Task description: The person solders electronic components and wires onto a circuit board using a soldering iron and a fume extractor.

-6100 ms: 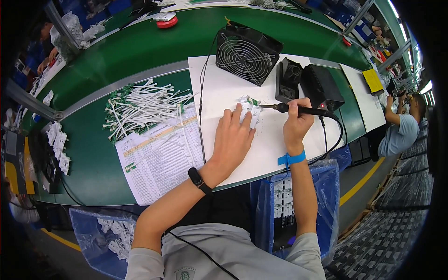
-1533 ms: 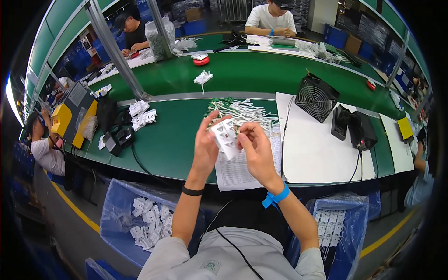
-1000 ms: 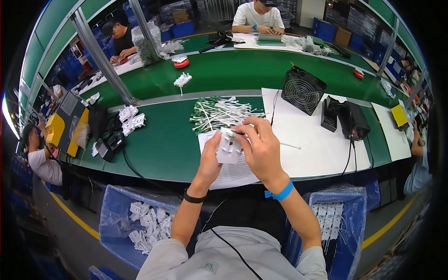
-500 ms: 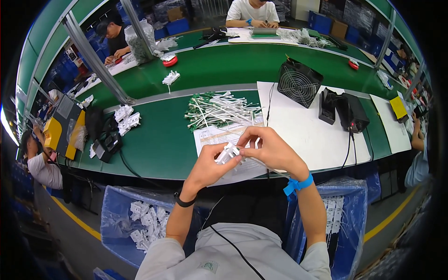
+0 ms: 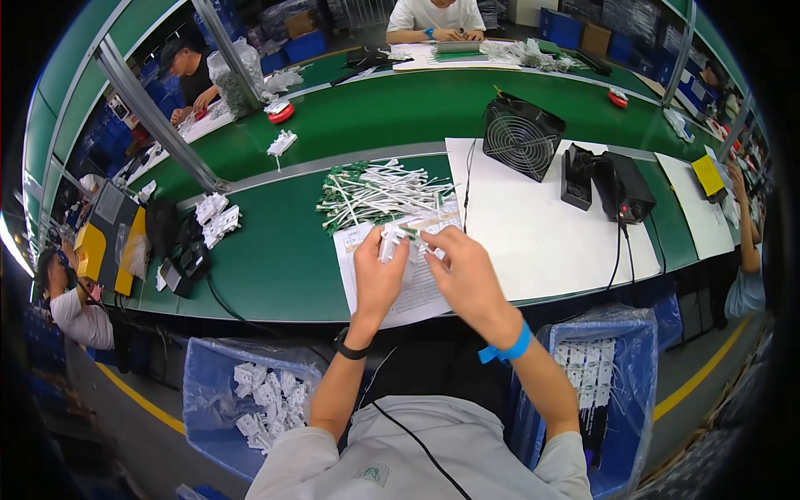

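At centre frame, the left hand (image 5: 377, 271) clamps a white housing (image 5: 389, 245), long axis roughly up-down, green part (image 5: 409, 232) uppermost; whether the right hand (image 5: 468, 271) grips is unclear.

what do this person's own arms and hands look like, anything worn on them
Both the left hand and right hand are gloveless. A black wristband circles the left wrist, a blue wrist strap the right. Pale grey short sleeves leave the forearms bare.

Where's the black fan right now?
Head view, right of centre toward the top: the black fan stands at the far edge of the white sheet, just left of the black holder.
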The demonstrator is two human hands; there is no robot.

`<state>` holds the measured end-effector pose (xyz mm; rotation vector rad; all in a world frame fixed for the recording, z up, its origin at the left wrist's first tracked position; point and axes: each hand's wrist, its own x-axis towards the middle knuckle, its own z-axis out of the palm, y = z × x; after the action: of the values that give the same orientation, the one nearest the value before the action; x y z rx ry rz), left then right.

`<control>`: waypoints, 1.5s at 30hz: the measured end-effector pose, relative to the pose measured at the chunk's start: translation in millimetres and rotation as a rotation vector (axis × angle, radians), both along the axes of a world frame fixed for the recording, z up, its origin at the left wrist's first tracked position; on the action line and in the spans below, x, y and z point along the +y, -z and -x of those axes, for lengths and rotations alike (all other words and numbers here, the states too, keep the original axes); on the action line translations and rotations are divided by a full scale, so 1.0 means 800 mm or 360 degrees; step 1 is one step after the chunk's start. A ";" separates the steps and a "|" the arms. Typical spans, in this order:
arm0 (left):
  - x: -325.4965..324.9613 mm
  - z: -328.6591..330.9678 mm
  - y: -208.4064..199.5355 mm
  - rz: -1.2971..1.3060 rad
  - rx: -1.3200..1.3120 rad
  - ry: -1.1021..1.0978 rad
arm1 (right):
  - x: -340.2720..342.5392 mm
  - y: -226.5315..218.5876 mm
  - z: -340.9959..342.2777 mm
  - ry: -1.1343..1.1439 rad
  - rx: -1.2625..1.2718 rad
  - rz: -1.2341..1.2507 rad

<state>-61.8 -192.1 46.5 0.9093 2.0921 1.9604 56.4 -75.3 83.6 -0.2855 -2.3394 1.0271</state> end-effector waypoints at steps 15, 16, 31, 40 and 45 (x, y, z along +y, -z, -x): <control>0.160 -0.003 -0.008 -0.0208 -0.0281 0.0372 | 0.074 0.030 -0.053 0.0065 -0.0032 0.0696; 0.163 -0.001 -0.007 -0.0054 -0.0255 0.0398 | 0.094 0.024 -0.061 0.0219 0.0065 0.0758; 0.241 -0.015 0.018 0.0877 0.0684 0.0889 | 0.394 0.040 -0.064 0.1271 0.0099 -0.0508; 0.252 -0.011 0.027 0.0941 0.0937 0.0964 | 0.392 0.081 -0.045 0.1364 0.0432 -0.0512; 0.249 -0.014 0.031 0.0827 0.0667 0.0827 | 0.397 0.084 -0.042 0.1461 0.0489 -0.0693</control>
<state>-50.5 6.7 21.8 1.6156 2.0983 0.9711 89.8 242.6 16.1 -0.8473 -1.7553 0.0986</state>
